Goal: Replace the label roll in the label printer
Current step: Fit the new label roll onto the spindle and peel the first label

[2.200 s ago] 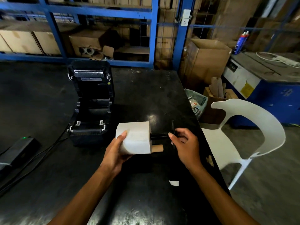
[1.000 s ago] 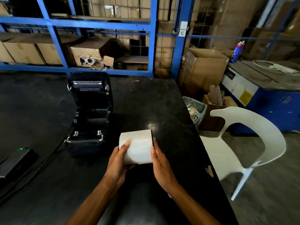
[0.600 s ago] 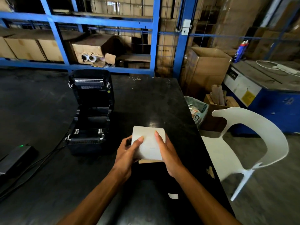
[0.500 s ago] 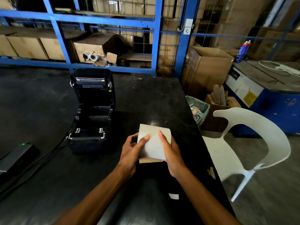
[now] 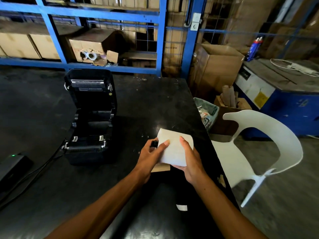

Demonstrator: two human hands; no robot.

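Two hands, one white label roll (image 5: pixel 175 149), held together just right of the frame's centre, above the dark worktop (image 5: pixel 146 100).

Left hand (image 5: pixel 149 158): fingers curled against the roll's left side, one fingertip laid on its white face; a small black part (image 5: pixel 154 144) shows at the roll's left end, between the fingers. Grip closed round the roll.

Right hand (image 5: pixel 190 163): cupped under and round the roll's right side, thumb lying up over the paper. Grip likewise closed on the roll.

Roll: tilted, its upper end pointing toward the top of the frame; a strip of brown cardboard core (image 5: pixel 160 167) shows below its lower left edge. Whether it touches the worktop cannot be told.

Label printer (image 5: pixel 89 118): black, left of centre on the worktop, well apart from the roll, lid swung up and back, inner bay open to view.

Black box with a green light (image 5: pixel 13 165): lower left edge of the frame, cables trailing toward the printer.

Small white label piece (image 5: pixel 181 207): on the worktop, lower centre, between the forearms.

White plastic chair (image 5: pixel 269 142): right of the worktop.

Blue shelving with cardboard boxes (image 5: pixel 82 45): across the top of the frame.
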